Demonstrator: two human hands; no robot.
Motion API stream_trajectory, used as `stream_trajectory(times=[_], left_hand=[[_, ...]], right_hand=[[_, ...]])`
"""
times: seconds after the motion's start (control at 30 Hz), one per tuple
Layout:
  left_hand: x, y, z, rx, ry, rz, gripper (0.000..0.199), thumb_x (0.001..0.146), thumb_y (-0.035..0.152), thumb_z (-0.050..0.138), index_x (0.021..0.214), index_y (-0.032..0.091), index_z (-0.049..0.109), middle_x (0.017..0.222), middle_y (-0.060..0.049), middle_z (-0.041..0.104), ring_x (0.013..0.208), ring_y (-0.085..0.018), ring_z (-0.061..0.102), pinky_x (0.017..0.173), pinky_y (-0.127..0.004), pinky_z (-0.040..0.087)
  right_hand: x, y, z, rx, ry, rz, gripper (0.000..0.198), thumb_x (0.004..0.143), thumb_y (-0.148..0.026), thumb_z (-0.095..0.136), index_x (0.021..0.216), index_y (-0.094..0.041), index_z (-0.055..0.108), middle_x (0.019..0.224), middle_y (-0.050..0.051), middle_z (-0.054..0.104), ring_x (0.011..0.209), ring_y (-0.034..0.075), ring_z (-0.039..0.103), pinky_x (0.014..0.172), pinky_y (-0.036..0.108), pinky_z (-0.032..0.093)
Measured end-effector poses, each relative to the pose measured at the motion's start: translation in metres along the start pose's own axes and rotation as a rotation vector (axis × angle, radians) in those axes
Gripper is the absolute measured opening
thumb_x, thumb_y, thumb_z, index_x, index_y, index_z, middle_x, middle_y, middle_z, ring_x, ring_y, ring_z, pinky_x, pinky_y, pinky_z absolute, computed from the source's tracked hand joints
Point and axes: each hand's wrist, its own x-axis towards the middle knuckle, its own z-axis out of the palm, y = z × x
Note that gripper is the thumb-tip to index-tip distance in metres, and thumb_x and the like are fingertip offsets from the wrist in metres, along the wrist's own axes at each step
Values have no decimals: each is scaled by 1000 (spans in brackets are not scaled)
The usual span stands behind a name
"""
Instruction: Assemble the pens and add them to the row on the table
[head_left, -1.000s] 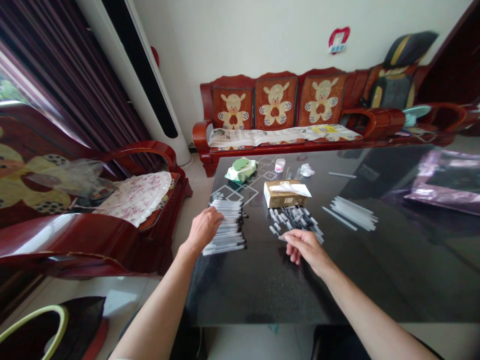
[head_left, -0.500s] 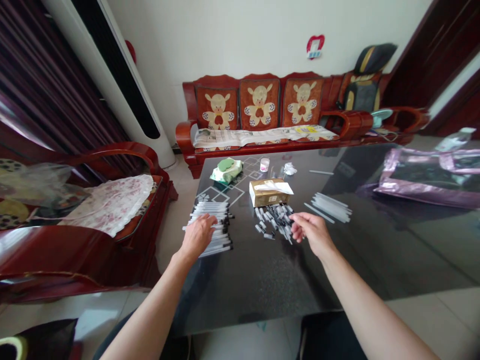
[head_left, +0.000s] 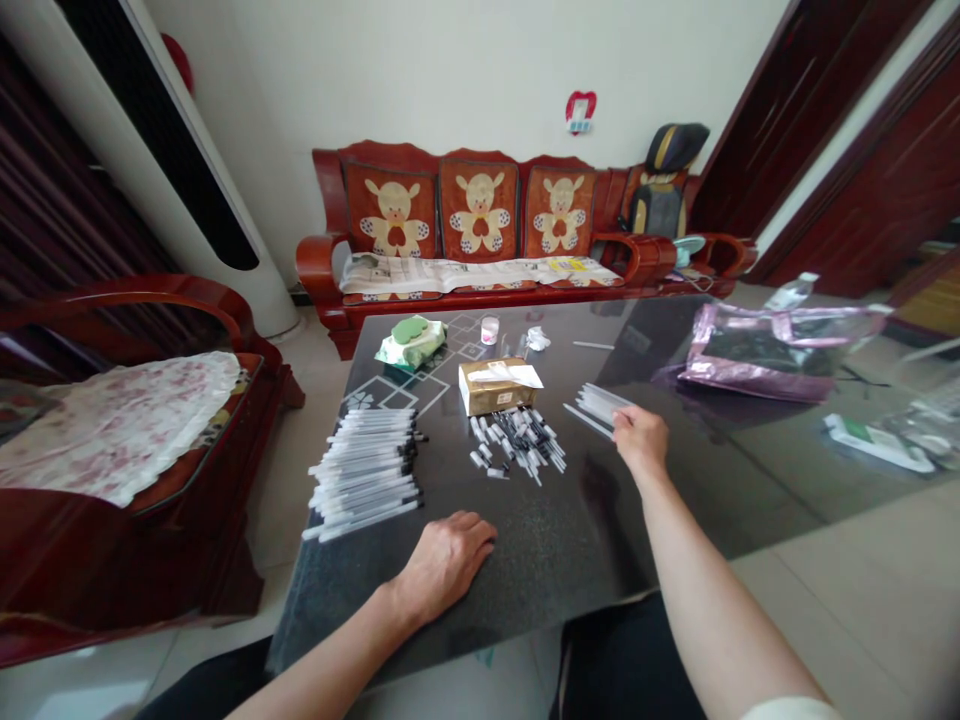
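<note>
Pale back wall (head_left: 465, 70) — red-brown wooden sofa (head_left: 384, 153) along it, bear-patterned cushions (head_left: 480, 212). Left: dark purple curtain (head_left: 67, 190), tall white unit with black grille (head_left: 161, 130). Right: dark red door panels (head_left: 877, 200). Floor (head_left: 847, 580) — pale tile. Light soft, diffuse.

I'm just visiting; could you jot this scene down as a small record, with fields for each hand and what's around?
Left hand: palm down at the dark table, apart from the pens
Right hand: at the near end of the whitish tubes; firmness of grip unclear
Table, left: row of pens, dark ends pointing right
Table, middle: pile of small parts before a tissue box
Table, far side: green wipes pack, small cup
Beyond: wooden sofa with bear-patterned cushions
</note>
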Motion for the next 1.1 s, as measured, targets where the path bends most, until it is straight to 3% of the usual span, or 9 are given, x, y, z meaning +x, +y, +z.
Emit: stream_trajectory(times=[0.13,0.4,0.47,0.53,0.67,0.77,0.87,0.97,1.1], left_hand=[[0,-3,-2,-33,-11,10,25,92,22,37,103,21,60,89,-5,62,84,-16,58,76,-26,44],[1,-4,-7,-134,9,-3,29,91,20,37,108,22,60,92,-5,63,87,-17,59,78,-27,46],[3,-5,-10,-218,52,-52,28,91,22,39,109,23,61,94,-5,63,87,-17,60,78,-28,46],[5,-6,-13,-346,111,-142,26,90,26,44,107,22,62,93,-6,64,84,-18,61,76,-28,47],[11,-12,-13,-806,169,-387,35,86,40,50,110,16,59,80,-6,66,68,-17,63,65,-29,51],[16,-14,-11,-1163,220,-491,45,81,45,57,114,15,54,88,-8,67,71,-17,64,66,-31,53],[18,-16,-10,-1263,295,-546,41,77,46,61,101,13,58,80,-7,67,68,-17,65,66,-31,54],[18,-18,-13,-1246,373,-586,37,75,46,64,88,12,58,71,-6,66,63,-16,64,61,-28,53],[17,-20,-19,-1253,405,-593,37,75,46,63,88,12,57,74,-8,68,63,-16,65,60,-27,53]], right_hand=[[0,12,8,-337,-144,45,26,80,-26,52,99,-23,69,101,12,68,95,28,63,75,36,48],[-10,-5,20,-326,-206,49,16,74,-25,57,78,-17,71,85,14,70,84,29,66,70,36,48],[-20,-19,22,-218,-208,-7,18,75,-29,55,79,-21,70,83,8,71,79,22,67,67,29,49],[-38,-35,24,98,-235,-92,20,75,-31,53,80,-18,67,71,6,69,64,18,65,57,25,47],[-95,-70,30,626,-535,-139,24,78,-38,51,81,-16,59,49,-3,56,36,9,46,35,19,35],[-138,-93,37,756,-791,-194,20,79,-35,52,81,-16,57,49,-5,54,35,7,43,34,16,33],[-158,-107,45,766,-872,-234,19,80,-35,52,80,-16,56,49,-5,54,34,6,42,34,16,32],[-144,-105,45,689,-849,-311,25,83,-39,49,83,-16,59,51,-3,56,36,8,45,37,17,34],[-91,-78,33,268,-403,-392,21,84,-28,48,80,-19,67,64,2,65,57,13,59,56,21,41]])
